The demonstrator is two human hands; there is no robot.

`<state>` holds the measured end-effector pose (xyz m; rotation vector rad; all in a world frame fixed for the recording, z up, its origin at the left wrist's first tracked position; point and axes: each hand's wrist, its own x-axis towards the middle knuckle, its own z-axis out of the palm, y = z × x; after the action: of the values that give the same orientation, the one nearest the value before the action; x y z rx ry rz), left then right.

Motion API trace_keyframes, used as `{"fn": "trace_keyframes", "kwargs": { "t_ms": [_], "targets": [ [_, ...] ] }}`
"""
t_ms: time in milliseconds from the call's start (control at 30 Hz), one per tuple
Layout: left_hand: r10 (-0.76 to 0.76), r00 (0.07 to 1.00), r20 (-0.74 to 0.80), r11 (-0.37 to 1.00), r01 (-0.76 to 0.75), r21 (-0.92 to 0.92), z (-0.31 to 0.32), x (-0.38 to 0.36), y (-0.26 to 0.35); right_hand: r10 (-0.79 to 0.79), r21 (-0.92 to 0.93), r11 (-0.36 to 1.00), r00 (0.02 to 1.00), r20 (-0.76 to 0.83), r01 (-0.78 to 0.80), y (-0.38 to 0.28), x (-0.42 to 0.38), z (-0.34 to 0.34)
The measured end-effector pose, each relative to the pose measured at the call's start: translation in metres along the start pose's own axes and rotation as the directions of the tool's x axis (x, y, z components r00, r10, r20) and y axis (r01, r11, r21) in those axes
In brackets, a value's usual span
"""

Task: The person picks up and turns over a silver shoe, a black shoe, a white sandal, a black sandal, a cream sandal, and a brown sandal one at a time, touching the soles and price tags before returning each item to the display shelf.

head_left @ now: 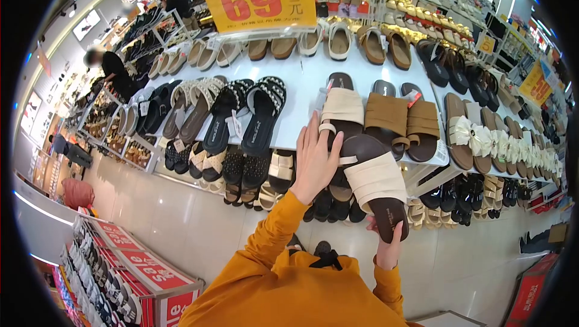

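Observation:
My right hand (389, 245) grips the heel end of a cream-strapped slide sandal (377, 179) with a dark brown sole. That sandal is held tilted in front of the table edge, its toe end pointing up and left. A matching cream sandal (342, 107) lies on the white table. My left hand (316, 161) is open beside it, fingers stretched along its left side, the thumb close to the toe loop of the held sandal. Brown slide sandals (386, 113) lie just right of the cream one. Black sandals with studded straps (263, 113) are to the left.
A yellow price sign (259, 1) stands over the table's back row of clogs. Sandals with cream bows (476, 136) line the right side. More shoes fill a lower shelf under the tabletop. A red sale stand (142, 260) is at lower left. People (114, 74) are farther off.

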<state>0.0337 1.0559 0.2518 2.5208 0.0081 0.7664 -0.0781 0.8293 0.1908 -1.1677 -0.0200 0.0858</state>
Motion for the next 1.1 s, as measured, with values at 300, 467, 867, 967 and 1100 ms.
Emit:
{"fn": "trace_keyframes", "kwargs": {
  "t_ms": [300, 467, 867, 967, 1100],
  "targets": [
    [-0.089, 0.952, -0.294, 0.932, -0.025, -0.362, -0.064, -0.038, -0.013, 0.03, 0.031, 0.999, 0.997, 0.073, -0.032, -0.002, -0.007, 0.009],
    [-0.272, 0.909, -0.315, 0.828, 0.055, -0.558, -0.118, -0.085, -0.02, 0.168, 0.015, 0.984, 0.953, 0.252, -0.177, -0.016, 0.017, 0.056],
    [-0.504, 0.86, 0.078, 0.393, 0.308, -0.866, -0.134, -0.166, -0.04, 0.453, 0.207, 0.795, 0.786, 0.42, -0.569, -0.002, 0.094, 0.131],
    [-0.491, 0.853, 0.178, 0.264, 0.34, -0.903, -0.141, -0.171, -0.041, 0.504, 0.196, 0.718, 0.694, 0.514, -0.668, -0.006, 0.112, 0.135],
    [-0.315, 0.936, 0.155, 0.38, 0.274, -0.883, -0.151, -0.179, -0.05, 0.489, -0.08, 0.81, 0.594, 0.639, -0.581, -0.012, 0.081, 0.122]
  ]
}}
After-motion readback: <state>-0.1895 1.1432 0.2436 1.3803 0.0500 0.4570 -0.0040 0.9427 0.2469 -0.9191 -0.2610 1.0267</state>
